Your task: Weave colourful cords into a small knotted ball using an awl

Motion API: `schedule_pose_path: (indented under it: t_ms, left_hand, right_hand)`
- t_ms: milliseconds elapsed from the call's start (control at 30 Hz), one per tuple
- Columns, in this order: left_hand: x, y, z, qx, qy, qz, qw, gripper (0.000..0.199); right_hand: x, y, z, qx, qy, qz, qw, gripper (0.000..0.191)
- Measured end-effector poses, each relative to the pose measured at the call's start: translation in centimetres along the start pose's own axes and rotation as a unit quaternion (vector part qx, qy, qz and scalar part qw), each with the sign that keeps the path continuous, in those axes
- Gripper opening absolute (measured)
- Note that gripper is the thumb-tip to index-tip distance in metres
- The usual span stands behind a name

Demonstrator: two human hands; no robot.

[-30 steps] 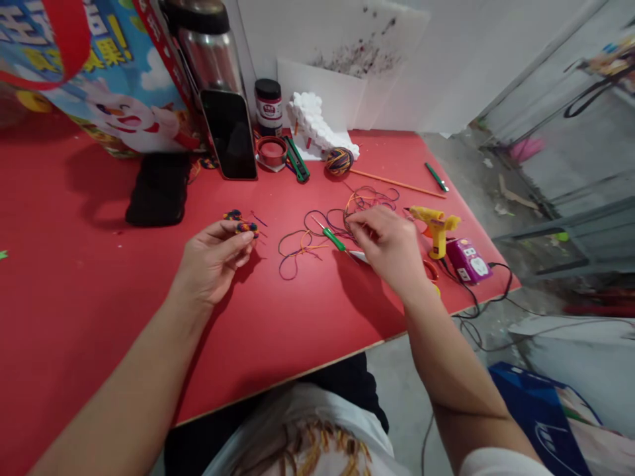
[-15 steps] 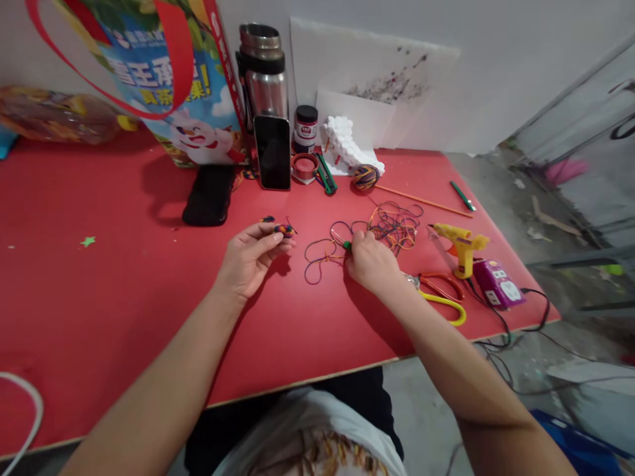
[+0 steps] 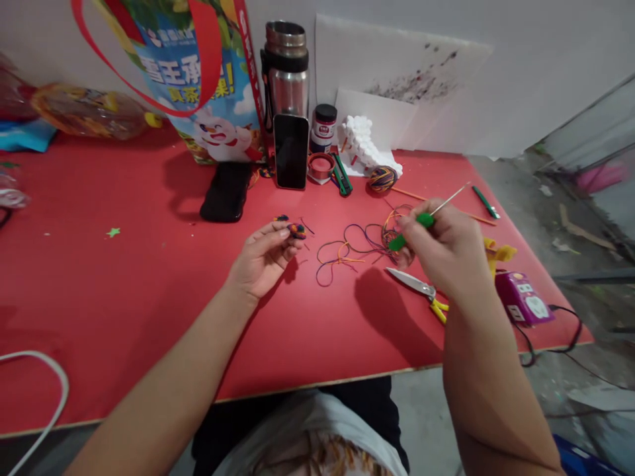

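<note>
Between its thumb and fingers, my left hand [image 3: 270, 254] pinches a small multicoloured knotted yarn piece [image 3: 297, 231], with short thread ends sticking out on its right. My right hand [image 3: 439, 241] is raised above the table and grips a thin metal-shafted tool with a green handle [image 3: 425, 219]; the metal tip points up and to the right. Loose multicoloured thread [image 3: 342, 251] lies tangled on the red table between my hands, partly hidden by the right one. A ball of the same yarn [image 3: 381, 178] sits behind it.
Scissors [image 3: 411, 281] lie under my right wrist, near a partly hidden yellow glue gun [image 3: 501, 251] and a purple box [image 3: 523, 297]. Along the back stand a phone [image 3: 291, 152], a steel bottle [image 3: 288, 86], a jar [image 3: 323, 129] and a bag [image 3: 223, 99].
My right hand has risen off the thread and moved right, lifting the green-handled tool. The scissors' blades now show. My left hand still pinches the yarn piece; the view has shifted slightly.
</note>
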State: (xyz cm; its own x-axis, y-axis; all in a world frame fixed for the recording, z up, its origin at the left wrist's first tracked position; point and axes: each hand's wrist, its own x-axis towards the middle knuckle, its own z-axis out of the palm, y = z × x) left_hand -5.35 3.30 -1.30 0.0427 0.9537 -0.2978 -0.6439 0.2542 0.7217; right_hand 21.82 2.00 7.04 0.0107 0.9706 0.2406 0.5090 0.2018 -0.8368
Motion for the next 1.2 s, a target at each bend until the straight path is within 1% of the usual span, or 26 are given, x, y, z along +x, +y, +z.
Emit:
schedule_pose_path:
  t_ms: [33,100,167,200,233,300,333,400,467,533,567,600,667,733,800,867,967,1033,1100,1200]
  left_hand:
    - [-0.1,0.2,-0.1,-0.016,-0.011,-0.009,1.000,0.017]
    - [-0.3,0.8,-0.2,-0.055,-0.045,-0.028,0.997,0.015]
    - [-0.5,1.2,-0.3,-0.087,-0.079,-0.041,0.992,0.014]
    - [-0.6,1.4,-0.4,-0.095,-0.092,-0.046,0.990,0.015]
    - [-0.7,1.5,-0.4,-0.098,-0.104,-0.052,0.988,0.016]
    - [-1.0,1.6,-0.3,-0.091,-0.130,-0.070,0.985,0.019]
    - [-1.1,1.6,-0.3,-0.082,-0.144,-0.080,0.983,0.021]
    - [-1.3,1.4,-0.2,-0.057,-0.167,-0.099,0.979,0.025]
    - [-1.4,1.2,-0.2,-0.029,-0.179,-0.108,0.977,0.029]
    - [-1.5,1.1,-0.2,-0.015,-0.183,-0.114,0.976,0.030]
    - [-1.5,1.1,-0.2,-0.011,-0.181,-0.116,0.977,0.028]
    - [-1.5,1.1,-0.1,-0.006,-0.179,-0.115,0.977,0.026]
    - [-1.4,1.1,0.0,0.012,-0.168,-0.112,0.979,0.020]
    - [-1.3,1.0,0.2,0.037,-0.153,-0.108,0.982,0.017]
    - [-1.2,0.9,0.4,0.055,-0.145,-0.107,0.982,0.018]
    - [-1.1,0.5,0.3,0.067,-0.145,-0.107,0.981,0.021]
    - [-1.0,-0.3,0.1,0.087,-0.143,-0.109,0.980,0.024]
    - [-1.0,-0.8,-0.1,0.099,-0.144,-0.112,0.978,0.023]
    - [-1.1,-1.1,0.0,0.102,-0.146,-0.119,0.977,0.023]
    - [-1.2,-1.3,0.3,0.093,-0.150,-0.130,0.976,0.024]
  right_hand:
    - [0.2,-0.3,0.3,0.077,0.005,0.018,0.997,0.017]
    - [0.7,-0.6,1.3,0.224,0.022,0.029,0.974,0.017]
    - [1.2,-0.4,2.7,0.323,0.005,0.025,0.946,0.025]
    - [1.4,-0.2,3.4,0.350,0.000,0.018,0.936,0.029]
    - [1.5,0.2,4.2,0.366,-0.001,0.013,0.930,0.029]
    - [1.4,1.1,5.8,0.371,-0.048,0.015,0.927,0.026]
    - [1.2,1.6,6.7,0.371,-0.077,0.028,0.925,0.023]
    - [0.7,2.3,8.2,0.365,-0.149,0.064,0.917,0.023]
    - [0.1,2.6,9.4,0.398,-0.195,0.103,0.890,0.025]
    - [-0.4,2.6,10.1,0.420,-0.239,0.165,0.860,0.027]
    - [-0.6,2.5,10.2,0.420,-0.259,0.183,0.851,0.028]
    - [-0.8,2.4,10.3,0.410,-0.273,0.187,0.850,0.029]
    - [-1.0,2.3,10.4,0.373,-0.282,0.165,0.868,0.029]
    - [-1.1,2.5,10.5,0.337,-0.264,0.142,0.893,0.028]
    - [-0.9,2.7,10.5,0.331,-0.242,0.152,0.899,0.032]
    - [-0.5,3.1,10.3,0.364,-0.222,0.187,0.885,0.040]
    - [0.2,3.5,9.4,0.440,-0.204,0.235,0.842,0.047]
    - [0.5,3.7,8.8,0.467,-0.202,0.254,0.823,0.048]
    - [0.6,3.7,8.6,0.473,-0.204,0.258,0.818,0.047]
    - [0.4,3.7,8.8,0.464,-0.200,0.249,0.826,0.046]
